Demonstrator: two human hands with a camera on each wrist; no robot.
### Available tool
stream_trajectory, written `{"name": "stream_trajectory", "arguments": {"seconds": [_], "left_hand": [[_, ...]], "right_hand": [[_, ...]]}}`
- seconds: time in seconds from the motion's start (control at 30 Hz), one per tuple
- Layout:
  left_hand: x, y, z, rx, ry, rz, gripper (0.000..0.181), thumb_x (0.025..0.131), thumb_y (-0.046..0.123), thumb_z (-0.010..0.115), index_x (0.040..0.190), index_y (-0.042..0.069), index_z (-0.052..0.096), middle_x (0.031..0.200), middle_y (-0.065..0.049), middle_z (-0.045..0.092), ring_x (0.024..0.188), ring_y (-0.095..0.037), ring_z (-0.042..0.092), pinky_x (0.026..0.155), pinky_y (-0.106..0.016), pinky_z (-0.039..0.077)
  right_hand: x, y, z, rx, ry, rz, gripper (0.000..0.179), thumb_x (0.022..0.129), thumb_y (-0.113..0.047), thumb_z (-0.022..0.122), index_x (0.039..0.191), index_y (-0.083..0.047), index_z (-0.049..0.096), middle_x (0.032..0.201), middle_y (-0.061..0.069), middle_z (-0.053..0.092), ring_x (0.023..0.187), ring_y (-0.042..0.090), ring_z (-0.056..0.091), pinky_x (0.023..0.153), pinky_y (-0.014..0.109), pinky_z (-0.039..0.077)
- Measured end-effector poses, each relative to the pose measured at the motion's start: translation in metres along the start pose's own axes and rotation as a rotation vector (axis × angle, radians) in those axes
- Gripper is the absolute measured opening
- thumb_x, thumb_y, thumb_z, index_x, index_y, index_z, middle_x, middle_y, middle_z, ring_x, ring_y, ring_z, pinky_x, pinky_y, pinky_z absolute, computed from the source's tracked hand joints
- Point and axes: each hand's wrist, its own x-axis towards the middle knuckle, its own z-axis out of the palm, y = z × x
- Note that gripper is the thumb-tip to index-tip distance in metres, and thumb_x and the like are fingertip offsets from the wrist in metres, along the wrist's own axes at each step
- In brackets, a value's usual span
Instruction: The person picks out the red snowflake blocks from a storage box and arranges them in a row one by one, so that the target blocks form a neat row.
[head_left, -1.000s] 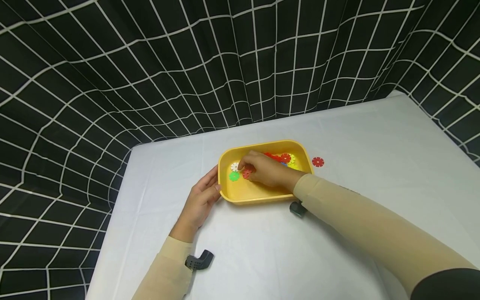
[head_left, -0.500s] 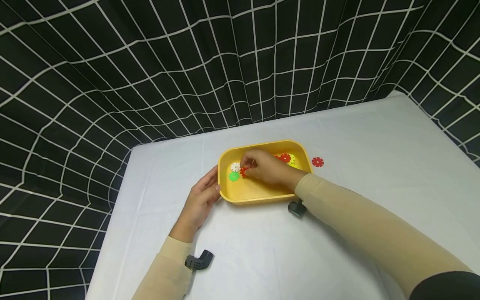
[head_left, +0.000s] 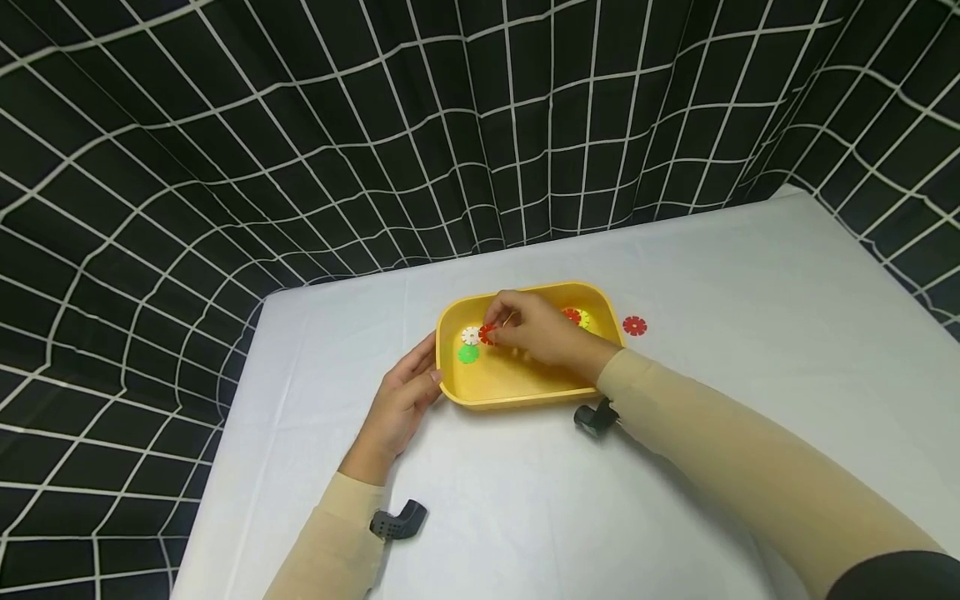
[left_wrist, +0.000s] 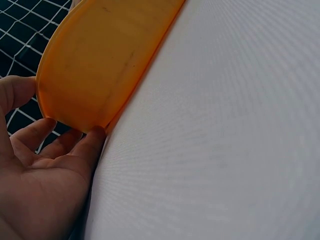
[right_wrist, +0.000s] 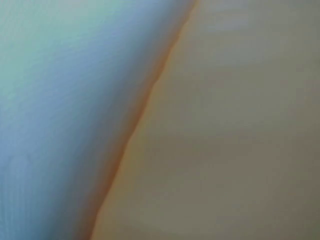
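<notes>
In the head view, my right hand (head_left: 536, 327) is inside a yellow plastic tub (head_left: 480, 392), its thumb and forefinger pinching a red notched disc (head_left: 487, 334), a snowflake-shaped building piece. A white notched disc (head_left: 470, 335) and a green one (head_left: 468, 354) lie just left of it on the tub floor. My left hand (head_left: 397, 408) rests against the tub's left end. The left wrist view has the fingertips (left_wrist: 95, 135) and thumb touching the tub's outer wall (left_wrist: 100, 65). Everything is blurred in the right wrist view, and the hand cannot be made out there.
Red (head_left: 572, 316) and yellow notched discs (head_left: 584, 318) lie at the tub's right end, partly behind my right hand. One red disc (head_left: 634, 325) lies on the white cloth (head_left: 480, 500) outside the tub. A black curtain (head_left: 420, 125) with white grid lines stands behind.
My right hand has risen slightly and drawn a little rightward, with the red disc tilting up between its fingertips. The left hand and the tub have stayed in place.
</notes>
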Motion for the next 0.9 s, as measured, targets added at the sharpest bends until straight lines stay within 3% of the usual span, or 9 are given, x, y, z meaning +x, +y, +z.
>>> {"name": "stream_trajectory", "arguments": {"seconds": [0.27,0.5,0.6,0.8,0.9], "left_hand": [[0.000,0.000,0.001,-0.001,0.002,0.001,0.061,0.108,0.000,0.054,0.167,0.005,0.042,0.169,-0.010,0.042,0.153,-0.025,0.043,0.118,-0.038,0.046],[0.000,0.000,0.002,0.006,0.003,-0.002,0.060,0.108,0.000,0.055,0.167,0.005,0.043,0.169,-0.010,0.043,0.153,-0.025,0.043,0.117,-0.038,0.046],[0.001,0.000,0.001,0.005,0.002,-0.001,0.060,0.108,0.000,0.054,0.166,0.005,0.043,0.169,-0.009,0.043,0.153,-0.024,0.043,0.117,-0.038,0.046],[0.000,-0.001,0.000,0.006,0.001,0.002,0.061,0.108,0.001,0.055,0.167,0.005,0.042,0.169,-0.010,0.042,0.154,-0.024,0.042,0.118,-0.038,0.045],[0.000,-0.001,0.000,0.002,0.004,0.005,0.061,0.107,0.001,0.055,0.167,0.005,0.042,0.169,-0.009,0.043,0.154,-0.024,0.042,0.118,-0.038,0.046]], "right_hand": [[-0.005,-0.005,-0.005,0.055,0.027,0.031,0.015,0.103,-0.002,0.073,0.117,-0.006,0.071,0.108,0.013,0.069,0.096,0.032,0.063,0.083,0.037,0.059],[-0.012,-0.009,-0.012,0.108,0.035,0.062,0.017,0.104,-0.004,0.072,0.121,-0.007,0.072,0.112,0.014,0.069,0.102,0.040,0.066,0.094,0.052,0.061],[-0.016,-0.010,-0.015,0.127,0.038,0.053,0.018,0.104,-0.003,0.071,0.122,-0.006,0.071,0.113,0.015,0.070,0.103,0.044,0.066,0.093,0.054,0.061],[-0.023,-0.013,-0.023,0.131,0.035,0.041,0.019,0.104,-0.004,0.071,0.123,-0.005,0.071,0.112,0.015,0.071,0.102,0.049,0.067,0.080,0.046,0.063],[-0.026,-0.015,-0.028,0.119,0.039,0.039,0.020,0.104,-0.006,0.072,0.124,-0.006,0.071,0.114,0.015,0.070,0.104,0.047,0.066,0.079,0.045,0.062]]}}
